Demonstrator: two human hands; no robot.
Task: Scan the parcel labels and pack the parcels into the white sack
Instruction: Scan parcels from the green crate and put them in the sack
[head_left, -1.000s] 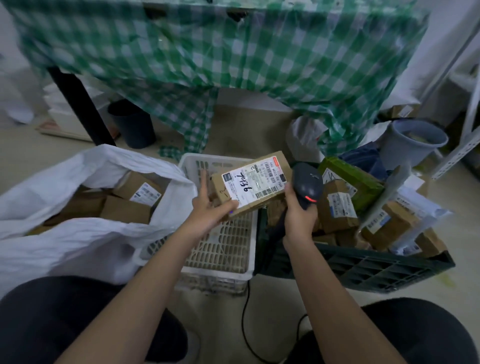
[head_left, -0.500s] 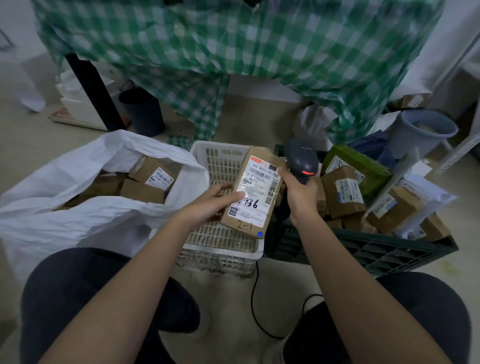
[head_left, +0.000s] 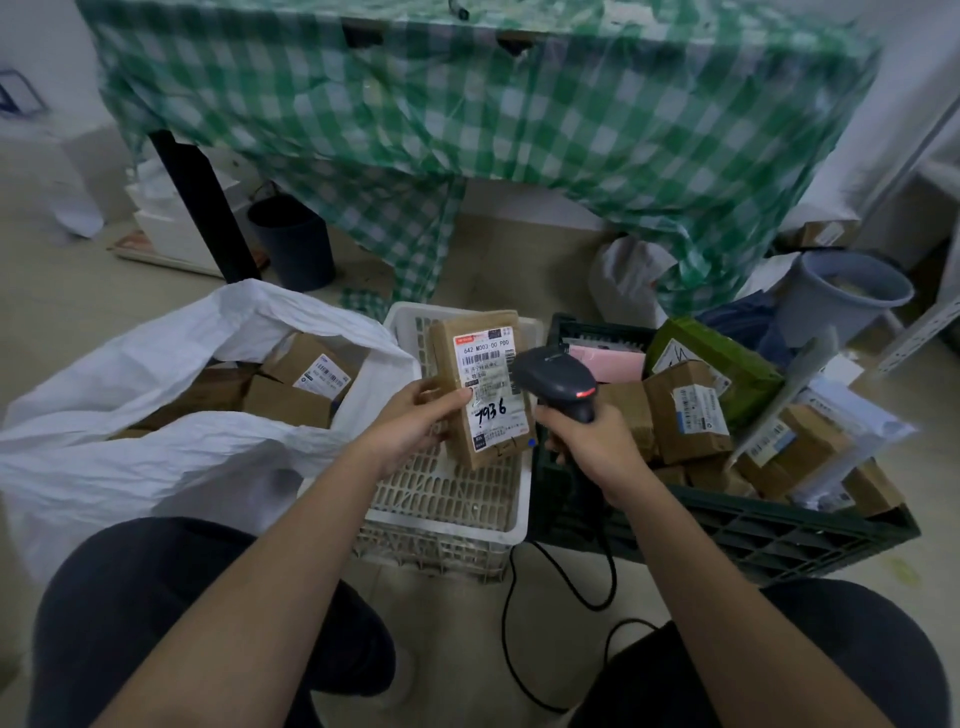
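A brown parcel (head_left: 480, 387) was gripped upright in the left hand (head_left: 415, 422) above the white basket (head_left: 447, 512), its label turned up, seemingly so that the barcode scanner (head_left: 558, 382) clasped in the right hand (head_left: 592, 447) could read it. The white sack (head_left: 171, 441) lay open just left, parcels already inside. More parcels were heaped in the dark green crate (head_left: 769, 538) on the right; nothing was seen blocking the way to the sack.

Brown cardboard parcel (head_left: 480, 387), matt black plastic scanner (head_left: 558, 382), crinkled white sack (head_left: 156, 457), probably woven plastic.
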